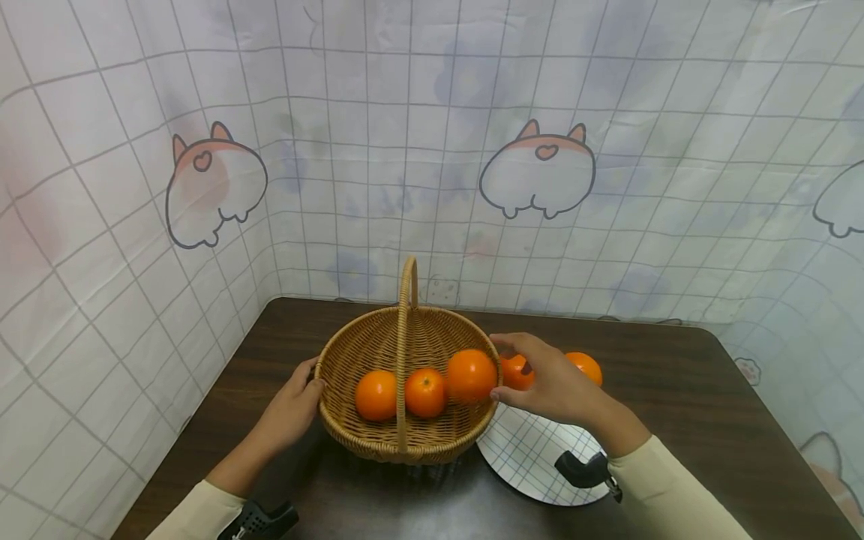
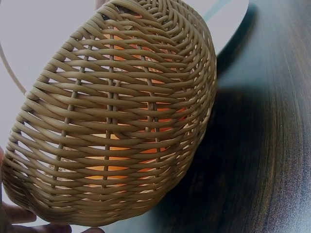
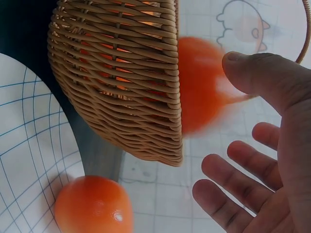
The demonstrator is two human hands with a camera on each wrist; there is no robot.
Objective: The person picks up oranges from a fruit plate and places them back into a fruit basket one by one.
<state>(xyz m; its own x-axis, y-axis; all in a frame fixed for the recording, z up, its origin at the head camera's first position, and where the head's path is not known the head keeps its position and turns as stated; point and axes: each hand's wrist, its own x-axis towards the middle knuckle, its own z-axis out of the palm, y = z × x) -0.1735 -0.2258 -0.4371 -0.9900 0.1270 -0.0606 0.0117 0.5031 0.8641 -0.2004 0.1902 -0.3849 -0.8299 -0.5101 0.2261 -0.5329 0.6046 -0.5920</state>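
Observation:
A wicker basket with a tall arched handle stands in the middle of the dark table. My left hand grips its left rim, thumb at the edge; the left wrist view shows fingertips below the woven side. Inside lie two oranges and, against the right wall, a third, larger-looking orange, blurred in the right wrist view. Fingers spread and holding nothing, my right hand is beside the right rim, its thumb close to that blurred orange. Behind this hand, two more oranges are at the plate's far side, partly hidden.
A round white plate with a blue grid pattern lies right of the basket, under my right forearm. The brown wooden table extends to the right. A white grid-patterned cloth hangs along the back and sides.

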